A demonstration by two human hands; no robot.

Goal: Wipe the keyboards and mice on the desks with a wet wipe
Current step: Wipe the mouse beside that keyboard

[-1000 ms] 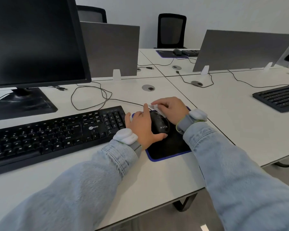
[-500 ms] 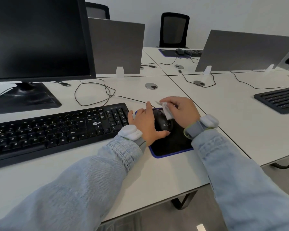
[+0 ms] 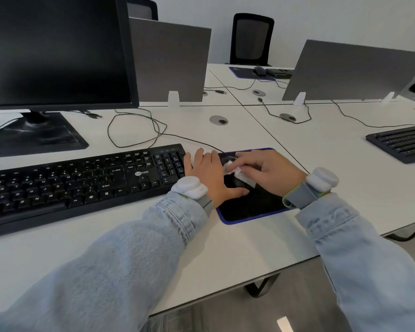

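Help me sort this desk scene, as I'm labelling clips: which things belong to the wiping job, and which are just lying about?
Part of the job:
- wet wipe, pinched in the right hand
- mouse, steadied by the left hand
- near keyboard
- right keyboard
- far mouse and far keyboard

Just lying about:
- monitor
- mouse pad
- dividers
- chair

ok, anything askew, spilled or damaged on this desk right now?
Nothing stands out. The black keyboard sits flat, the left hand steadies the black mouse on the blue-edged black mouse pad, and the right hand presses the white wet wipe onto it. No spill or damage visible.
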